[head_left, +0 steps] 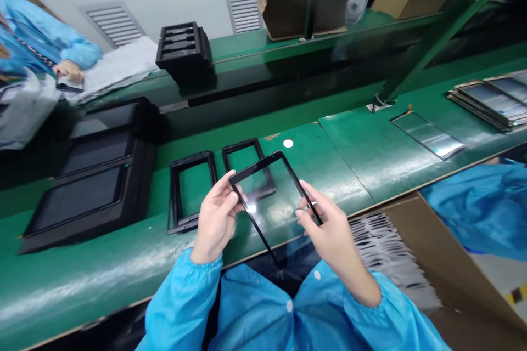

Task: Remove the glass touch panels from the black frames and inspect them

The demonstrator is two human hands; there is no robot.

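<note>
A clear glass touch panel with a black border (274, 203) is held tilted above the bench's front edge. My left hand (218, 214) pinches its left edge near the upper corner, and my right hand (325, 216) grips the right edge lower down. Behind the panel, a black plastic frame (242, 145) lies on the green bench, partly covered by the panel. Left of it is a stack of black frames (175, 192), close to my left hand.
Black foam trays (135, 197) with dark screens stand at left. Another glass panel (428, 134) lies at right, before stacked panels (494, 98). An open carton (448, 252) with white packing sits below the bench edge. A green post (424, 55) rises behind. A co-worker's hand (68, 69) holds a dark-screened device.
</note>
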